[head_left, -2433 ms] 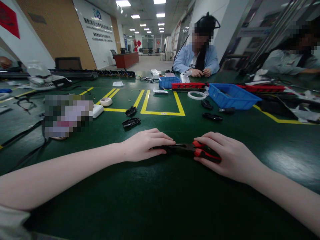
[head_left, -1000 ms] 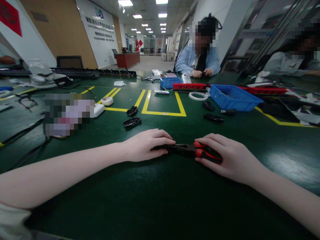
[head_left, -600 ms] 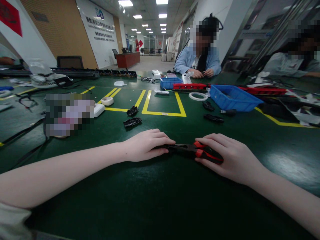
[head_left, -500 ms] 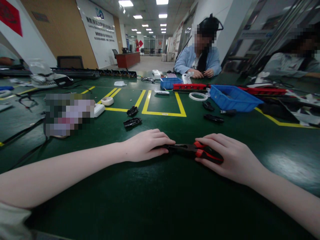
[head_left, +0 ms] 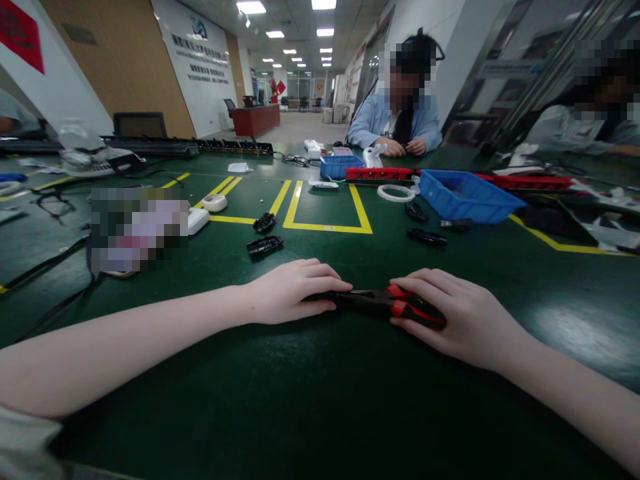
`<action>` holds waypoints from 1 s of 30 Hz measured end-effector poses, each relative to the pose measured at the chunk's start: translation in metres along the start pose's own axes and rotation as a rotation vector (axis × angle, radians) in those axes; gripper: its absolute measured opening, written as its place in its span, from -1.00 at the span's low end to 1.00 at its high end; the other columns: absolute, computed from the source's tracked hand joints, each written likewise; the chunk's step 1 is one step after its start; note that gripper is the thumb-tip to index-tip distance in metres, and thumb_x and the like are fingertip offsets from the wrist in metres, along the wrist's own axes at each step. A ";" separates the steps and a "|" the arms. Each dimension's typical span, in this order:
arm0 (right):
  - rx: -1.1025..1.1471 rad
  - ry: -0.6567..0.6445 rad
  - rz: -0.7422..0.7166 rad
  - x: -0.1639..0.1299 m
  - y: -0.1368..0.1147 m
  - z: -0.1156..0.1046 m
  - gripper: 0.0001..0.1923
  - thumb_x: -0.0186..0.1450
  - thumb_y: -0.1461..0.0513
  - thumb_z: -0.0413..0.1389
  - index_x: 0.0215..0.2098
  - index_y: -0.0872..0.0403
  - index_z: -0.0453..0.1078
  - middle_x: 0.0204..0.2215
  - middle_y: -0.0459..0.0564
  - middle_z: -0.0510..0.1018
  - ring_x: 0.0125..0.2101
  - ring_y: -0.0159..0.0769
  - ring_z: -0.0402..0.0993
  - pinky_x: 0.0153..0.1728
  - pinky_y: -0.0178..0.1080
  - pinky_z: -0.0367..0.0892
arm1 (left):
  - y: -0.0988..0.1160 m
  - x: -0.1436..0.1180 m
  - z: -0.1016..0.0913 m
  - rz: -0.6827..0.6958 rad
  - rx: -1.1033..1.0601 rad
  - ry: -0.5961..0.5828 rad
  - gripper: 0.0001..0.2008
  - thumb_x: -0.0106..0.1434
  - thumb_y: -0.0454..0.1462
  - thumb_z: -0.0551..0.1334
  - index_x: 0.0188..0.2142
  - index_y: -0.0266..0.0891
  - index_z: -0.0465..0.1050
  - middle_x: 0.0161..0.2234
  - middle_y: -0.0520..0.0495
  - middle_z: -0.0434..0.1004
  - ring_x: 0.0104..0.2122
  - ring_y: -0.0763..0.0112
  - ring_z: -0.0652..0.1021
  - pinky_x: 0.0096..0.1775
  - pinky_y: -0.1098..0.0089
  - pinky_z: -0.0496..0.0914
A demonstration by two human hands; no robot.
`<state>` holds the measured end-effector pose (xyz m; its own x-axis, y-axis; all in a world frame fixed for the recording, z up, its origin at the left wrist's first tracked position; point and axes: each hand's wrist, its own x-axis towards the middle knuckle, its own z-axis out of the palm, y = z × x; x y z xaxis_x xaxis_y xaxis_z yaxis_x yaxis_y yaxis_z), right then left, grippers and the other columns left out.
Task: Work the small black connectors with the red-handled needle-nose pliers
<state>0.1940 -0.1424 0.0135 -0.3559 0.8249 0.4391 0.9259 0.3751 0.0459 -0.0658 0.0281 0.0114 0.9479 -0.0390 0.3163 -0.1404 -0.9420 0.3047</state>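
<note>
My right hand [head_left: 463, 313] is closed round the red-and-black handles of a pair of pliers [head_left: 376, 298]. The handles are spread slightly, and the narrow jaws point left toward my left hand [head_left: 300, 291]. That hand is closed on a small black part [head_left: 331, 297], mostly covered by its fingers. The plier tips meet the part at its right end; whether they clamp it I cannot tell. Beyond my left hand lie two black plastic pieces, one nearer [head_left: 265, 246] and one farther [head_left: 265, 222]. Two more dark pieces [head_left: 427, 237] [head_left: 416, 212] lie beyond my right hand.
On the green table [head_left: 300, 400], a blue bin [head_left: 467, 195] and a white ring [head_left: 396, 193] stand at the right. A tape roll [head_left: 215, 203], a white box [head_left: 198, 221] and black straps [head_left: 47, 268] are at left. A person [head_left: 397, 123] sits opposite.
Both hands and the pliers stay almost in place. The fingers of my left hand have shifted very slightly to the right along the black part.
</note>
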 end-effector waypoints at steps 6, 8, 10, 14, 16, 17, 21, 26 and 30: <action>0.019 -0.009 0.012 0.000 0.000 0.000 -0.62 0.32 0.06 0.13 0.01 0.10 0.41 -0.15 0.14 0.57 -0.25 -0.14 0.56 -0.30 -0.13 0.52 | 0.000 0.000 0.000 0.003 -0.010 0.008 -0.65 0.41 -0.30 0.18 0.17 -0.22 0.35 0.05 -0.21 0.50 -0.02 0.20 0.50 -0.01 0.17 0.44; 0.025 -0.013 0.017 0.000 0.000 0.000 -0.62 0.32 0.06 0.14 0.02 0.09 0.40 -0.15 0.13 0.57 -0.25 -0.14 0.57 -0.29 -0.13 0.52 | 0.000 0.000 0.000 0.004 -0.005 0.003 -0.64 0.41 -0.29 0.18 0.18 -0.21 0.34 0.05 -0.20 0.49 -0.02 0.20 0.50 -0.01 0.18 0.43; 0.027 -0.016 0.014 0.000 0.001 0.001 -0.62 0.32 0.07 0.14 0.02 0.10 0.40 -0.15 0.14 0.57 -0.25 -0.14 0.57 -0.28 -0.13 0.52 | 0.000 0.000 0.000 0.002 0.000 -0.006 -0.63 0.42 -0.29 0.18 0.19 -0.21 0.33 0.05 -0.20 0.49 -0.02 0.20 0.50 0.00 0.19 0.42; 0.024 -0.033 0.013 0.000 0.001 0.000 -0.61 0.34 0.06 0.12 0.03 0.12 0.39 -0.14 0.15 0.56 -0.24 -0.13 0.57 -0.28 -0.11 0.53 | -0.001 -0.001 0.000 -0.003 0.008 -0.018 -0.63 0.43 -0.28 0.16 0.21 -0.20 0.32 0.05 -0.19 0.49 -0.02 0.21 0.49 -0.01 0.21 0.42; 0.027 -0.045 0.019 0.000 0.001 0.000 -0.61 0.34 0.06 0.12 0.03 0.12 0.38 -0.14 0.15 0.56 -0.23 -0.13 0.57 -0.28 -0.11 0.53 | -0.001 -0.001 0.000 0.002 0.008 -0.015 -0.63 0.44 -0.27 0.16 0.21 -0.20 0.32 0.05 -0.19 0.49 -0.03 0.20 0.49 -0.02 0.21 0.42; 0.030 -0.050 0.022 0.000 0.001 0.000 -0.61 0.34 0.06 0.11 0.03 0.12 0.38 -0.14 0.15 0.56 -0.23 -0.13 0.57 -0.28 -0.11 0.53 | -0.001 -0.001 0.000 0.007 0.008 -0.012 -0.63 0.44 -0.27 0.15 0.21 -0.21 0.32 0.04 -0.19 0.49 -0.03 0.20 0.49 -0.02 0.21 0.42; 0.050 -0.064 0.033 0.000 0.000 0.000 -0.61 0.35 0.05 0.10 0.03 0.12 0.38 -0.14 0.15 0.56 -0.23 -0.14 0.57 -0.27 -0.11 0.54 | 0.000 -0.001 0.000 0.015 0.021 -0.011 -0.61 0.45 -0.26 0.14 0.24 -0.20 0.31 0.05 -0.20 0.49 -0.04 0.20 0.49 -0.03 0.21 0.41; 0.056 -0.074 0.044 0.000 0.001 -0.001 -0.61 0.34 0.05 0.11 0.03 0.11 0.38 -0.14 0.14 0.55 -0.23 -0.13 0.57 -0.27 -0.11 0.53 | 0.001 0.000 -0.001 0.019 0.037 -0.016 -0.62 0.46 -0.27 0.11 0.24 -0.19 0.31 0.05 -0.19 0.49 -0.04 0.20 0.48 -0.04 0.21 0.41; 0.056 -0.059 0.041 0.000 0.001 -0.001 -0.60 0.34 0.04 0.11 0.02 0.12 0.39 -0.15 0.13 0.55 -0.24 -0.13 0.57 -0.28 -0.11 0.52 | 0.001 0.000 -0.001 0.010 0.045 -0.023 -0.62 0.47 -0.27 0.09 0.25 -0.20 0.30 0.05 -0.19 0.49 -0.04 0.20 0.48 -0.03 0.21 0.41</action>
<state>0.1950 -0.1423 0.0139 -0.3262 0.8630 0.3857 0.9318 0.3622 -0.0224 -0.0663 0.0276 0.0122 0.9528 -0.0558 0.2983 -0.1375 -0.9556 0.2605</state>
